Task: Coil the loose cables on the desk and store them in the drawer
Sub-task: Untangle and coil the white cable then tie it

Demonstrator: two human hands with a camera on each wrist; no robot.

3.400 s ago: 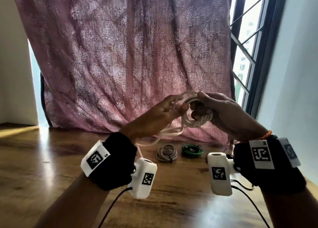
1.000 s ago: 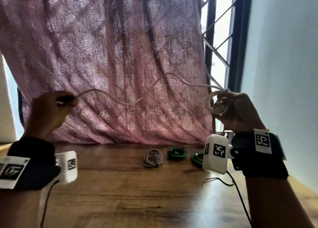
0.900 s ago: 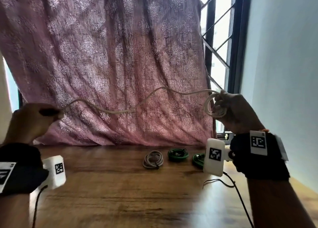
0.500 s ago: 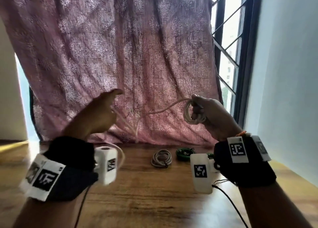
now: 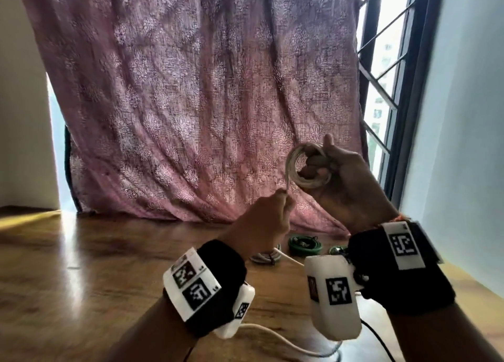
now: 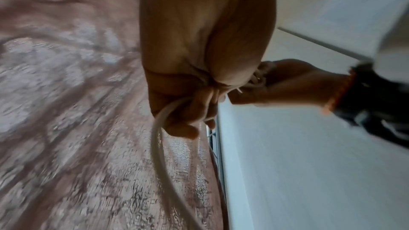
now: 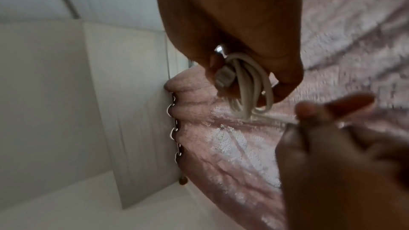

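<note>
Cable [image 5: 298,172] up in the air over my desk [image 5: 81,266]: right hand [image 5: 341,181] has fingers curled through the white loops, left hand [image 5: 268,219] just below pinches the loose tail (plug end tucked against my right fingers). Green coil [image 5: 305,245] lies on the desk by the curtain [image 5: 191,102].

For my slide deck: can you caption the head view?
Right hand holds the coiled white cable while left hand pinches its loose end above the wooden desk.
</note>
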